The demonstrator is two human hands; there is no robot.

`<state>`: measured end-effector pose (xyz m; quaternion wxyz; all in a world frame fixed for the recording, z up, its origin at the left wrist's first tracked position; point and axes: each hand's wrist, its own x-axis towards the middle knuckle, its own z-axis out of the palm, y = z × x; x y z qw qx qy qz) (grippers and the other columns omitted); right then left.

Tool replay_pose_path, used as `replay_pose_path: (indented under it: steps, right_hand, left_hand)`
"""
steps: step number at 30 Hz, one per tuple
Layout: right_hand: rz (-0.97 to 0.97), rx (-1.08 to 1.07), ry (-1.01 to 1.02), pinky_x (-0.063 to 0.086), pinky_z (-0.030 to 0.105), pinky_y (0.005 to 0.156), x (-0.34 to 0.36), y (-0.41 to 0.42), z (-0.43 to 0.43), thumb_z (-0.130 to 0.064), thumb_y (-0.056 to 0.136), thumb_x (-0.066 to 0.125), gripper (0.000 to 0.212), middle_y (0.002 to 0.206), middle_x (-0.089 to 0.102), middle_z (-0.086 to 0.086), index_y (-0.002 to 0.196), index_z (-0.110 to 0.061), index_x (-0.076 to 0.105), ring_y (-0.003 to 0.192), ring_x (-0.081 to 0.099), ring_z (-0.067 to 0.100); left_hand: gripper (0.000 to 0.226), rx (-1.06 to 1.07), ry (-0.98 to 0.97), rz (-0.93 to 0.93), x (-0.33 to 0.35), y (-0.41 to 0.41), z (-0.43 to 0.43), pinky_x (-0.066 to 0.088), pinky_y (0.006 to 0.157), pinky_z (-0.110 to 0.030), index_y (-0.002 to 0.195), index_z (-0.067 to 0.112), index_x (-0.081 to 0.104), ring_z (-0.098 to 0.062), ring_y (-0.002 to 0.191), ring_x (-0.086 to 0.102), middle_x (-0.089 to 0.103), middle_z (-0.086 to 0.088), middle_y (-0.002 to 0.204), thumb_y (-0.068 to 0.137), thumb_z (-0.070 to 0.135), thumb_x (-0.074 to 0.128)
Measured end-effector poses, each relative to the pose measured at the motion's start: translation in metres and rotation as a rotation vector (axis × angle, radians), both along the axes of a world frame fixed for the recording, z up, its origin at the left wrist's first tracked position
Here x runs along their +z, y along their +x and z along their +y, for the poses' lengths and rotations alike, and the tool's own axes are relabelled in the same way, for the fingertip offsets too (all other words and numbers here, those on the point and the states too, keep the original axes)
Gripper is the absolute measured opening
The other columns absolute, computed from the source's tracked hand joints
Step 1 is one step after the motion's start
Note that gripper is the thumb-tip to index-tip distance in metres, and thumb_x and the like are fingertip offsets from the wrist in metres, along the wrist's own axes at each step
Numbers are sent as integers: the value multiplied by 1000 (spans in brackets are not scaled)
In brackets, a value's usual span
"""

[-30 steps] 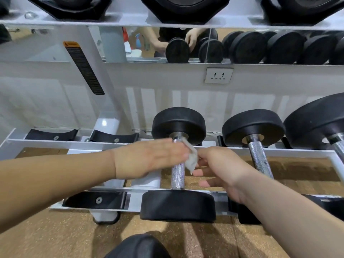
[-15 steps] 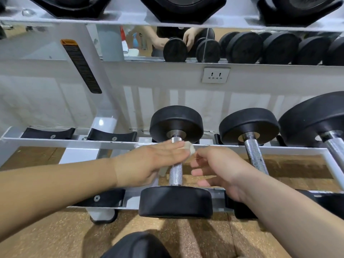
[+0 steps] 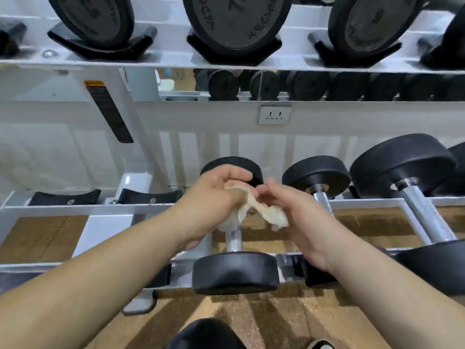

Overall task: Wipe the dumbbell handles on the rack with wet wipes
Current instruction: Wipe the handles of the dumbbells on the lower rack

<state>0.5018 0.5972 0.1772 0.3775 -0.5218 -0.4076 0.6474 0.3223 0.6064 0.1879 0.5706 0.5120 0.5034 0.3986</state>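
- The left hand [image 3: 214, 197] hovers over the far half of a small black round-headed dumbbell [image 3: 235, 272], and its grip is curled round one end of a crumpled white wet wipe [image 3: 255, 206].
- The right hand [image 3: 299, 215] is just beside it, fingertips almost meeting the left's. Its grip is narrow, pinching the other end of the wipe, which hangs twisted between the two hands.
- The dumbbell lies across the white metal rack [image 3: 83, 209] on the lower tier, one head toward the camera and one toward the wall.
- Only the near part of its knurled chrome handle [image 3: 234, 241] shows. The bunched wipe under the left hand covers the rest, and I cannot tell whether the wipe touches the metal.
- To the right on the same tier lie a larger black dumbbell [image 3: 317, 176] and a still larger one [image 3: 402, 162], both with bare chrome handles.
- On the upper shelf [image 3: 163, 61] big black dumbbell heads [image 3: 234, 18] sit in black cradles.
- A white wall socket [image 3: 275, 115] is on the wall behind, and a brown cork-like floor [image 3: 264, 321] lies below.
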Motion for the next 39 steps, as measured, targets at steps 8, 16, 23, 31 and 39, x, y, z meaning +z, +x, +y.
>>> replay_pose_path:
  steps: [8,16,23,31,39]
  right_hand:
    - [-369,-99,198,62,42,93,31,69,-52,-23,74,93,34,97,80,9,103,-12,79,96,77,27]
    - [-167,-139,22,55,37,72,32,120,-47,-9,95,66,12,78,71,12,84,-11,68,76,67,25]
    - [-161,-172,145,38,24,34,-8,146,-13,-15,102,54,16,70,57,9,88,-13,61,42,52,20]
    - [-132,-260,241,52,34,61,-31,144,-4,-45,101,60,30,73,66,-2,80,-23,65,64,62,15]
    - [-169,-150,189,58,49,84,-25,156,-3,-37,104,57,22,87,71,4,92,-20,63,87,69,25]
  left_hand:
    - [15,-143,-118,-20,1,72,-11,54,59,-32,85,11,68,-21,62,68,72,-14,76,82,9,82]
    - [23,-473,-414,-158,13,96,-5,49,55,-25,113,-2,68,-22,66,55,76,-18,94,91,4,71]
    - [30,-26,-275,-420,-15,147,10,54,104,-50,124,-2,65,-39,112,70,71,-27,121,97,10,63]
    - [33,202,-201,-384,-38,200,-5,58,78,-38,123,4,68,-36,103,74,74,-24,113,92,-4,64]
    - [33,443,-183,-108,-18,211,-21,61,83,-48,119,10,70,-36,97,75,77,-19,109,90,-6,70]
